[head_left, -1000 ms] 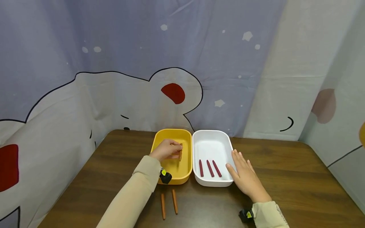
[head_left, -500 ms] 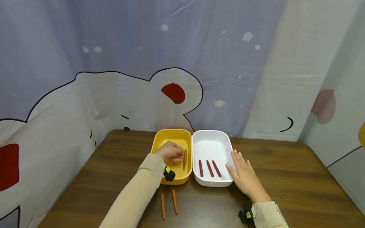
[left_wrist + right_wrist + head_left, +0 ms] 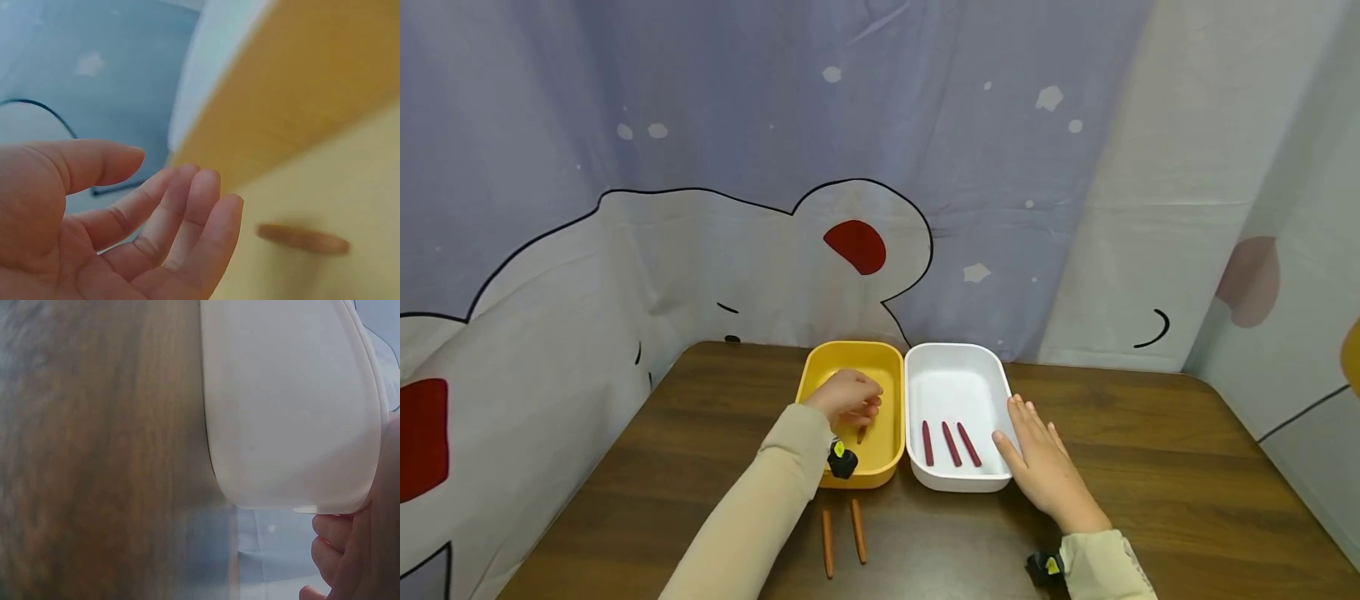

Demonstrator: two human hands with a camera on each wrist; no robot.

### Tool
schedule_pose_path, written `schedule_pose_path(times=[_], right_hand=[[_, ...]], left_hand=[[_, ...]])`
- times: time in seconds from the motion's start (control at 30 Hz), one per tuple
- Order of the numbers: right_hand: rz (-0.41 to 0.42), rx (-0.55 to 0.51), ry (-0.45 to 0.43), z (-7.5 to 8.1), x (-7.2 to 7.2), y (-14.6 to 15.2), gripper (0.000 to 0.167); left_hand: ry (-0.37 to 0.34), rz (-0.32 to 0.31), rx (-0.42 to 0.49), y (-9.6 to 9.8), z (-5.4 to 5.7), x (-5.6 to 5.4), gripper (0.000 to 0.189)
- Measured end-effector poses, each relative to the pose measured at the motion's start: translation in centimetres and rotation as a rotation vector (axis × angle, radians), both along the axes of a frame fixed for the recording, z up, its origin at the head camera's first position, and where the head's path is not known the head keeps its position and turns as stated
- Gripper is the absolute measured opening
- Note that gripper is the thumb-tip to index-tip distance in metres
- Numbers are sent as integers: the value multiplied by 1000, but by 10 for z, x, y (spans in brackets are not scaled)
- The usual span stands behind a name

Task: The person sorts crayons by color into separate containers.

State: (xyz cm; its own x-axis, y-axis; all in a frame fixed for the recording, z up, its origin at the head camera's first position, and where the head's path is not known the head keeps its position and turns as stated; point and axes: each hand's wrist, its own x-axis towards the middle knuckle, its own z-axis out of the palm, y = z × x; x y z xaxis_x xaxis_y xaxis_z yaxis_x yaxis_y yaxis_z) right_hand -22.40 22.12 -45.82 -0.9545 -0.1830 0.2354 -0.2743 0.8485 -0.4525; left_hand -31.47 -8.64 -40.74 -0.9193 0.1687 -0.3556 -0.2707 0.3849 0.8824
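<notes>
Over the yellow tray point(image 3: 889, 368) my left hand point(image 3: 850, 397) hovers with loosely bent fingers and nothing in its grasp. In the left wrist view a gap shows between the thumb and the fingertips point(image 3: 228, 215). A brown crayon point(image 3: 304, 239) lies on the tray floor just beyond them, partly hidden under the hand in the head view. My right hand point(image 3: 1047, 460), fingers straight, rests against the right rim of the white tray point(image 3: 958, 379). Three dark red crayons point(image 3: 953, 444) lie side by side in that tray's near half.
Two more brown crayons point(image 3: 858, 532) lie on the wooden table point(image 3: 1157, 467) in front of the yellow tray, near the left forearm. The trays stand side by side at the back edge, before a patterned curtain point(image 3: 1000, 208).
My left hand lowered the brown crayon it was pinching into the yellow tray, let go of it, and its fingers loosened. The right hand has stayed at the white tray.
</notes>
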Motion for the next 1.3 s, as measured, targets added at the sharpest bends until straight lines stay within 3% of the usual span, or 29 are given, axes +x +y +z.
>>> schedule_pose_path(times=[0.17, 0.37, 0.53, 0.7, 0.9, 1.13, 1.3], right_hand=[[0, 0, 0, 0, 0, 0, 69], [4, 0, 0, -1, 0, -1, 69], [2, 2, -3, -1, 0, 0, 69], [2, -3, 0, -1, 0, 0, 70], [8, -7, -6, 0, -1, 0, 70], [8, -6, -18, 2, 0, -1, 71], [9, -11, -18, 2, 0, -2, 71]], left_hand=[[85, -41, 7, -3, 18, 12, 34], [202, -38, 34, -8, 33, 44, 26], [318, -53, 43, -13, 34, 75, 20], [382, -125, -14, -24, 27, 101, 20], [372, -251, -51, -45, 16, 120, 20], [269, -345, -69, -61, 6, 128, 22], [293, -399, -190, -63, 4, 134, 19]])
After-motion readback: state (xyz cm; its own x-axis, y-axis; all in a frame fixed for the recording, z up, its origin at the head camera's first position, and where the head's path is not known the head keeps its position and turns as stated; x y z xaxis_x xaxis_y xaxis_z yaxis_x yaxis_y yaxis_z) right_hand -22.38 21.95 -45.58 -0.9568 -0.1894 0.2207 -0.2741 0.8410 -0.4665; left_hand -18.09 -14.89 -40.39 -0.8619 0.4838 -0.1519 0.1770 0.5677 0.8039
